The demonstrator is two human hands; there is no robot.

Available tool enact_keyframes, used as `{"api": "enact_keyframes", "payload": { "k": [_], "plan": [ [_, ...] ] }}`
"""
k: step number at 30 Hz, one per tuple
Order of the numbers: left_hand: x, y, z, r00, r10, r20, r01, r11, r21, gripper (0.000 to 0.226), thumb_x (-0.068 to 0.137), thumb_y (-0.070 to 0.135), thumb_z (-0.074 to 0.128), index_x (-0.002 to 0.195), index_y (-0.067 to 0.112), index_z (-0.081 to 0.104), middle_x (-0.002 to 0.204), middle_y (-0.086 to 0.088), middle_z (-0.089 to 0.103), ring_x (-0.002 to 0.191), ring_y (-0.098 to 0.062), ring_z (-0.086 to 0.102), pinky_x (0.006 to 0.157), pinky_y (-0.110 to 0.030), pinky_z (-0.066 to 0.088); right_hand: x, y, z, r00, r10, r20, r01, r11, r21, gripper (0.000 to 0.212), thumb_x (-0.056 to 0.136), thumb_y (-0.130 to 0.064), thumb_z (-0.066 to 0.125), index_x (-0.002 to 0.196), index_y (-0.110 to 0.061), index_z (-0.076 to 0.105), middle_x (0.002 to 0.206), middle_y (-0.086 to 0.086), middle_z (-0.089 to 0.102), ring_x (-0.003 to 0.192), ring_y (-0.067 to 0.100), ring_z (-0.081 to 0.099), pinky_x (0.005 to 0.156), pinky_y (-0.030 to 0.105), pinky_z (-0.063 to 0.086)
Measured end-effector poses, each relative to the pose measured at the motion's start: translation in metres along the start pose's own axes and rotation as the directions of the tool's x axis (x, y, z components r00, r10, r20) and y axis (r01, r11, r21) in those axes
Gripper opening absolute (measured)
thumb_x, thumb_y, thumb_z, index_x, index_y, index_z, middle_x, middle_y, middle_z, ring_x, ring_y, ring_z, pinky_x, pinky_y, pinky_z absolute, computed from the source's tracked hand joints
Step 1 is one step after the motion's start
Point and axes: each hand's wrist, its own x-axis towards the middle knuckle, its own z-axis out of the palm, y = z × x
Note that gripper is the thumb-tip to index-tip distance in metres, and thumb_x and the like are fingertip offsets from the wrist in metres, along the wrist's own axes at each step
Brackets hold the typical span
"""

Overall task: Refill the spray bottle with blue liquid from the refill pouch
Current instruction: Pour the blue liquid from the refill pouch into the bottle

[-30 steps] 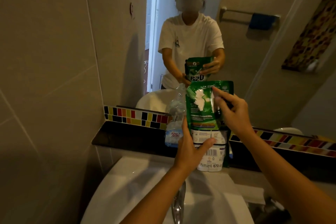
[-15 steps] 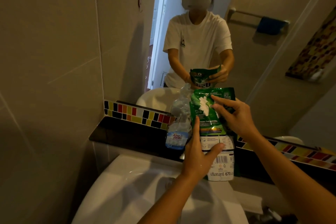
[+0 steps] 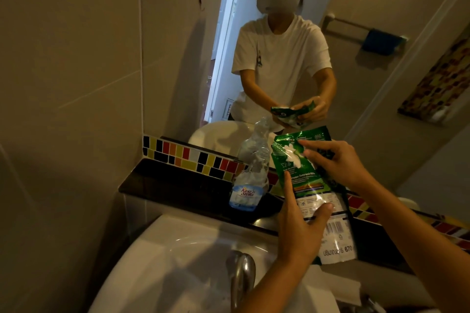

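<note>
Fingers, left: my left hand [image 3: 298,226] holds the lower half of the pouch [image 3: 309,185], thumb across its front and forefinger up its left edge, clamped on it.
Fingers, right: my right hand [image 3: 340,162] pinches the top of the pouch, fingertips curled onto the white print near its upper corner.
Pouch: held up in the air to the right of the bottle [image 3: 250,173] and just beside it, over the back of the sink [image 3: 162,256].
Bottle: stands on the dark ledge [image 3: 173,185] behind the sink, clear and looking crumpled, open at the neck as far as I can tell.
Change: a second ago the pouch stood upright; now its top leans away toward the mirror [image 3: 356,33], and my right fingers have crept toward the corner.
Meaning: I judge I am about to tear it open; no pouring yet.
</note>
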Motion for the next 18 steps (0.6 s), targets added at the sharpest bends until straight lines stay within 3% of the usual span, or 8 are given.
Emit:
{"api": "enact_keyframes", "payload": {
  "k": [2, 5, 11, 18],
  "plan": [
    [-0.004, 0.002, 0.004, 1.0, -0.01, -0.021, 0.01, 1.0, -0.006, 0.097, 0.083, 0.043, 0.071, 0.145, 0.057, -0.002, 0.137, 0.009, 0.054, 0.107, 0.008, 0.059, 0.074, 0.002, 0.046, 0.001, -0.001, -0.001, 1.0, 0.008, 0.024, -0.008, 1.0, -0.009, 0.029, 0.085, -0.02, 0.068, 0.113, -0.021, 0.071, 0.105, -0.002, 0.071, 0.088, -0.001, 0.068, 0.067, 0.013, 0.054],
    [-0.003, 0.005, 0.008, 0.999, -0.015, -0.044, 0.014, 1.0, -0.018, 0.096, 0.083, 0.044, 0.071, 0.144, 0.06, -0.003, 0.136, 0.008, 0.055, 0.112, 0.0, 0.06, 0.08, -0.008, 0.051, 0.005, -0.005, -0.003, 0.998, 0.013, 0.063, -0.01, 0.999, -0.052, 0.029, 0.085, -0.021, 0.067, 0.114, -0.023, 0.07, 0.102, -0.005, 0.071, 0.084, -0.003, 0.068, 0.066, 0.014, 0.054],
    [-0.002, 0.014, 0.012, 0.997, -0.061, -0.038, 0.058, 0.996, -0.066, 0.097, 0.084, 0.042, 0.07, 0.144, 0.059, -0.005, 0.13, 0.006, 0.059, 0.105, -0.001, 0.064, 0.071, -0.007, 0.052, 0.016, -0.005, -0.008, 0.994, 0.003, 0.112, 0.013, 0.989, -0.145, 0.029, 0.086, -0.024, 0.067, 0.115, -0.025, 0.07, 0.106, -0.006, 0.07, 0.08, -0.01, 0.066, 0.061, 0.009, 0.051],
    [0.0, 0.02, 0.012, 0.996, -0.091, -0.019, 0.089, 0.992, -0.093, 0.097, 0.086, 0.038, 0.07, 0.146, 0.053, -0.004, 0.12, 0.006, 0.064, 0.089, 0.007, 0.065, 0.063, -0.006, 0.052, 0.025, -0.002, -0.011, 0.987, 0.01, 0.159, 0.026, 0.975, -0.222, 0.029, 0.086, -0.033, 0.066, 0.115, -0.033, 0.069, 0.112, -0.007, 0.071, 0.088, 0.003, 0.069, 0.064, 0.015, 0.053]
  ]
}}
